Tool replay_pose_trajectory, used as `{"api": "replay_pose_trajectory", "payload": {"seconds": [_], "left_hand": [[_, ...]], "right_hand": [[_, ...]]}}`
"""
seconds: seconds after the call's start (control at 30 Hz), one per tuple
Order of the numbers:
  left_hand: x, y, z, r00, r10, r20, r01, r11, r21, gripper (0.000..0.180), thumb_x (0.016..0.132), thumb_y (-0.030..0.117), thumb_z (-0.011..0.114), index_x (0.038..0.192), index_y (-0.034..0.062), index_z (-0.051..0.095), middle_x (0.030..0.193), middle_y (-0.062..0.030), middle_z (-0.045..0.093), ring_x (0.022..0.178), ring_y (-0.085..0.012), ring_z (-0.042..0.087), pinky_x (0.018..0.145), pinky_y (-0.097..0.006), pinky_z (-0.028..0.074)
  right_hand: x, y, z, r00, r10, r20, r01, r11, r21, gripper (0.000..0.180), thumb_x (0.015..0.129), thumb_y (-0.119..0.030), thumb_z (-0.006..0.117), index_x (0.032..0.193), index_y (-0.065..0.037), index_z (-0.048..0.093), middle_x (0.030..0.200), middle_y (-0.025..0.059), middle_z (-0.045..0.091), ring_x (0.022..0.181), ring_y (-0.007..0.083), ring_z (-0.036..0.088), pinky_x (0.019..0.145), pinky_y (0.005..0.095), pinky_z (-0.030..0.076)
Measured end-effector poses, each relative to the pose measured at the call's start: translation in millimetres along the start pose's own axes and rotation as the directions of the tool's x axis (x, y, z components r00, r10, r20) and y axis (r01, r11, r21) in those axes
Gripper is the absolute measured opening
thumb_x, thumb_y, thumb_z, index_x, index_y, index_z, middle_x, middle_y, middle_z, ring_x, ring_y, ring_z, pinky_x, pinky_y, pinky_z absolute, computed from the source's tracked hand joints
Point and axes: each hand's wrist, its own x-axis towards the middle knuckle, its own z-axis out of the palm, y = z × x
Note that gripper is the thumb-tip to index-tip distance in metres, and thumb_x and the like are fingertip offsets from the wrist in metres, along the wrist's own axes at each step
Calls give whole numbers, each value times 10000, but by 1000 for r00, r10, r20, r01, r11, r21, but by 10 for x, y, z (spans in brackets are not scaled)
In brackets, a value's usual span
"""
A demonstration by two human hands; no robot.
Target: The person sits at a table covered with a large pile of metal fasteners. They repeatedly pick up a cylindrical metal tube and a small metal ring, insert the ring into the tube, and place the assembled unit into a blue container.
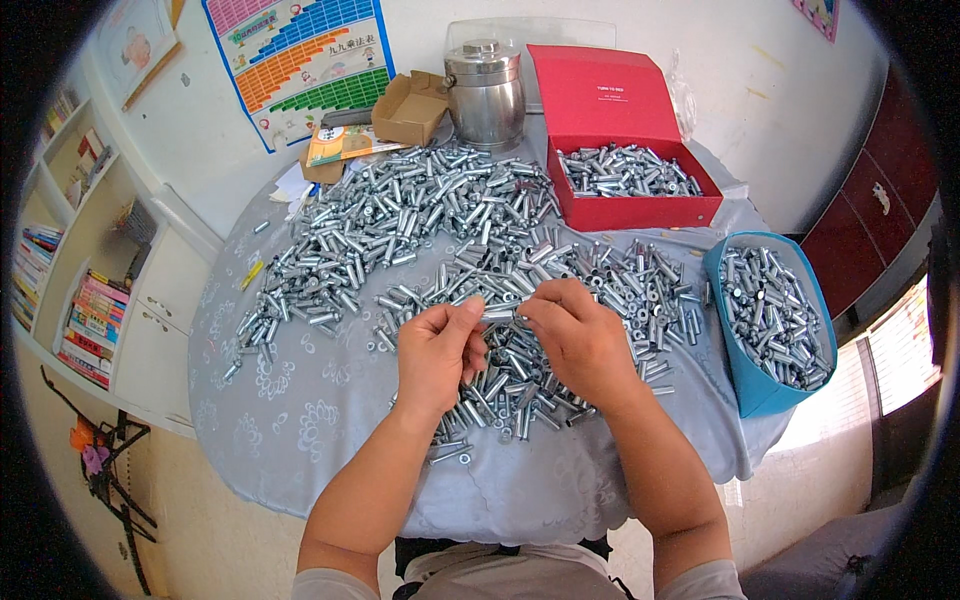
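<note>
Over the middle of the table, my left hand [438, 352] and my right hand [578, 335] meet at a small silver metal expansion bolt [500, 314]. It lies roughly level between them. The left thumb and fingers pinch one end, while the right fingertips close on the other end and partly hide it. Beneath both hands spreads a loose heap of similar bolts and metal sleeves [520, 385]. A larger pile of these parts [430, 200] reaches across the far and left side of the table.
An open red box [640, 212] full of metal parts stands at the far right. Nearer on the right is a blue fabric bin [765, 395], also full. A steel pot [485, 95] and cardboard box [410, 105] stand at the back of the cloth-covered table [290, 430].
</note>
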Motion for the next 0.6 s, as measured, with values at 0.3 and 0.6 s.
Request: {"api": "replay_pose_trajectory", "payload": {"seconds": [0.3,0.6], "left_hand": [[26,-23,-46,999,43,-12,-44,997,-58,243,914,247,694,829,26,640,702,-54,644,527,-109,595,416,-219,422],[24,-68,-16,978,133,161,-122,989,-78,154,904,85,672,1032,3,646,853,-90,686,727,-151,665,566,-255,545]], "right_hand": [[24,11,0,979,201,-39,-201,980,-7,268,837,-48,651,1101,-82,671,957,115,639,763,303,652,651,389,536],[5,-59,49,979,190,68,-202,936,290,254,873,-50,640,1123,-16,662,892,169,650,802,329,645,701,374,515]]}}
